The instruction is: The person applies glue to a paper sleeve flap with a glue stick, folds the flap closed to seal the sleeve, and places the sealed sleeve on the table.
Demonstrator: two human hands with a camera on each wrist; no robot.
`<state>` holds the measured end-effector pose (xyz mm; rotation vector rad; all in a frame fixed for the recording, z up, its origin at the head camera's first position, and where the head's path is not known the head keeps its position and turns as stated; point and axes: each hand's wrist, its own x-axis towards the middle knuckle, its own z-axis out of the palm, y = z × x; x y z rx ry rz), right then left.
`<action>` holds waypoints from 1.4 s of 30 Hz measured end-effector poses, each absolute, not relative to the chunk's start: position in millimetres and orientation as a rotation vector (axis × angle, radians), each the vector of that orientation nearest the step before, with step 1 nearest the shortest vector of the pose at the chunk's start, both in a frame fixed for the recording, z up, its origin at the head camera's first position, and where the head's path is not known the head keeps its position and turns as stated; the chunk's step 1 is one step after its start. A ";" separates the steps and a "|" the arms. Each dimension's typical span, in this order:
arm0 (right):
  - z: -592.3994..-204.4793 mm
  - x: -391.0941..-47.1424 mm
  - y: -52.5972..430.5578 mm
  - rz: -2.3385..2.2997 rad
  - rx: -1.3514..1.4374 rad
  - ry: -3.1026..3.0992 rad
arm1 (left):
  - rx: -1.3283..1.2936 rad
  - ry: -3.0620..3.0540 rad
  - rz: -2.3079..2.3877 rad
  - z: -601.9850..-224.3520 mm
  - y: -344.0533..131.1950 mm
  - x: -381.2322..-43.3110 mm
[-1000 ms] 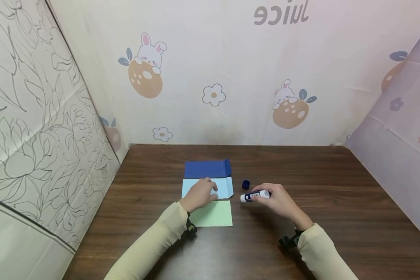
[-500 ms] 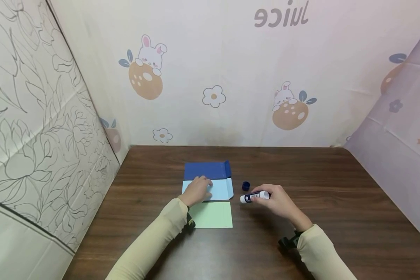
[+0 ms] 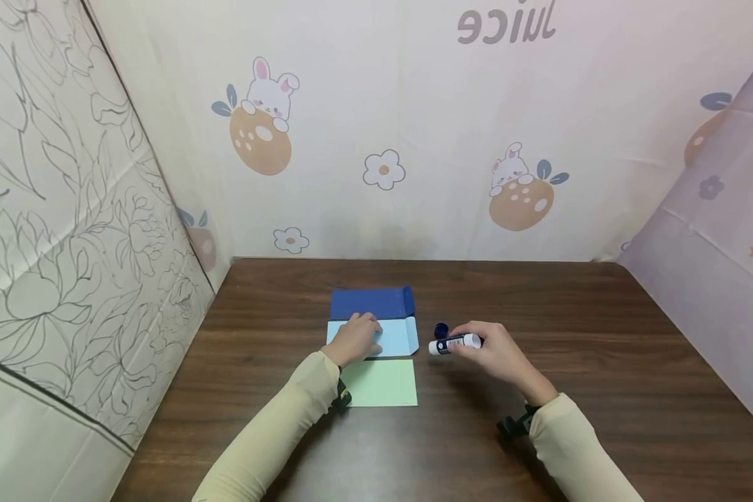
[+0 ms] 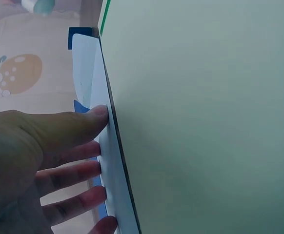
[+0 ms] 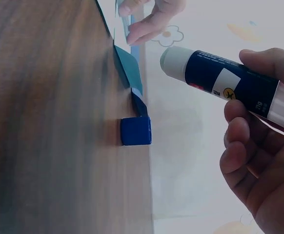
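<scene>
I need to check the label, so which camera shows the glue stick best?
The right wrist view: the glue stick is large there, its print partly readable. The head view shows it small, print unreadable. The left wrist view probably has only a blurred part, cut off at the top.

A: Which words are showing?
B: "Juice" is running mirror-reversed across the top of the patterned wall covering.
A: And what is the glue stick carrying?
B: "21g" is standing near one end, and a round yellow emblem is marking the white label. The other small print is coming out too blurred for reading.
</scene>
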<state>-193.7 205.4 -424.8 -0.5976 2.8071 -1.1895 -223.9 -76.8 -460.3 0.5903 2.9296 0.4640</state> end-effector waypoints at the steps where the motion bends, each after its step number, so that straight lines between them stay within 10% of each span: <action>1: -423.5 -195.1 204.0 -1.193 -0.597 2.811 | 0.591 2.929 0.463 -459.9 -76.5 -223.9; 42: -440.4 -269.3 129.5 -0.658 -0.860 2.959 | 0.609 2.900 0.468 -465.8 -70.5 -229.4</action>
